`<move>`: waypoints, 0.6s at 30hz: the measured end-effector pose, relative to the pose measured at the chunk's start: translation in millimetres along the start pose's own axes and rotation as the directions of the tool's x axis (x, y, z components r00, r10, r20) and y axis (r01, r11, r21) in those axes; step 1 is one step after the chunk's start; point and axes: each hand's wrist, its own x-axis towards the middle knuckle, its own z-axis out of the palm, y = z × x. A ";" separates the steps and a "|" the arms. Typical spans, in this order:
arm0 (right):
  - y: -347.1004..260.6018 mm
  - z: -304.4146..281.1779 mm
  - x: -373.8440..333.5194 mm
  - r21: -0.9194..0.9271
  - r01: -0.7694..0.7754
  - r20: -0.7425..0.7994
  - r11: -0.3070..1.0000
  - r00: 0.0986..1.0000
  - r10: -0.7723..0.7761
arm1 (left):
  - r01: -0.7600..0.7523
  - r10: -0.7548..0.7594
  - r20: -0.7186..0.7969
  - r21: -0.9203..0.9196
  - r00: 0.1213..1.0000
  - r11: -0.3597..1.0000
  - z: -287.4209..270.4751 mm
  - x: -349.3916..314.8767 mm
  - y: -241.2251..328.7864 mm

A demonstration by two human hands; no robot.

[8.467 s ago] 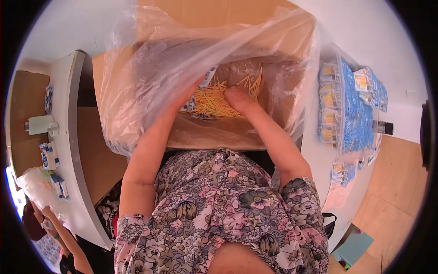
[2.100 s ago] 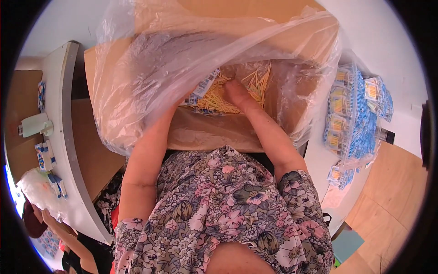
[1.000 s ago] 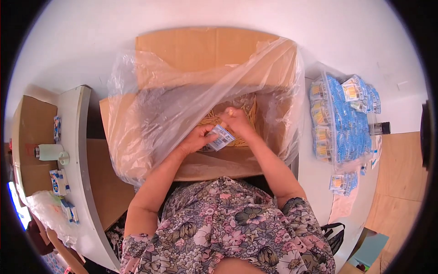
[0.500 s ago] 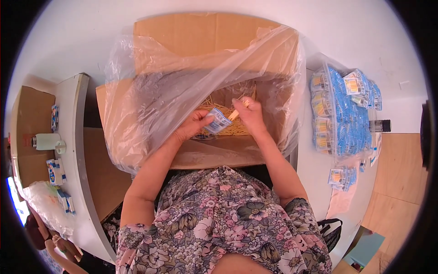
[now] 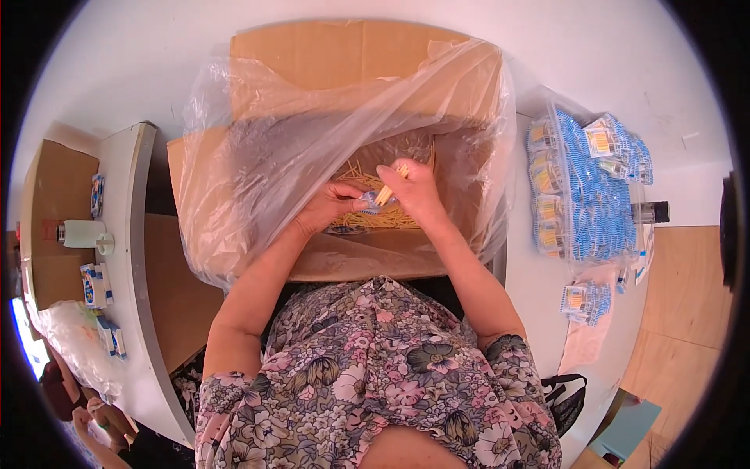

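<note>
My left hand is closed on a small clear plastic packet with blue and white print. A small bundle of thin yellow sticks is gripped in my right hand, its lower end at the packet. I cannot tell how far inside the packet the sticks reach. Below both hands, many loose yellow sticks lie in a cardboard box lined with a clear plastic bag.
To the right stands a clear container packed with blue-edged filled packets. Several more packets lie nearer on a pink cloth. A bottle and small packages sit on the left; another person's hands show lower left.
My right hand has moved slightly left, and the sticks now stand more upright at the packet. The packet has tipped, showing less of its printed face.
</note>
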 end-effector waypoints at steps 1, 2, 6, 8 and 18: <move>-1.3 2.9 -0.3 -0.162 0.125 -0.003 0.979 0.992 -0.127 | 0.021 -0.021 0.001 0.039 1.000 0.999 -0.8 -0.3 -1.3; -3.3 4.9 -0.7 -0.317 0.243 0.013 0.917 0.968 -0.252 | 0.021 -0.021 0.000 0.039 1.000 0.999 -2.1 -1.2 -2.2; -27.3 10.1 -13.7 -0.556 0.315 0.139 0.769 0.948 -0.288 | 0.151 -0.152 -0.016 -0.052 0.988 0.987 -3.8 -4.1 0.6; -30.7 9.3 -15.8 -0.390 0.421 0.111 0.819 0.904 -0.412 | 0.170 -0.172 -0.020 -0.064 0.985 0.983 -5.7 -3.9 -3.2; 1.3 -23.6 -62.6 -0.555 0.498 0.124 0.666 0.842 -0.526 | 0.145 -0.148 0.005 0.177 0.989 0.973 8.1 5.6 -15.9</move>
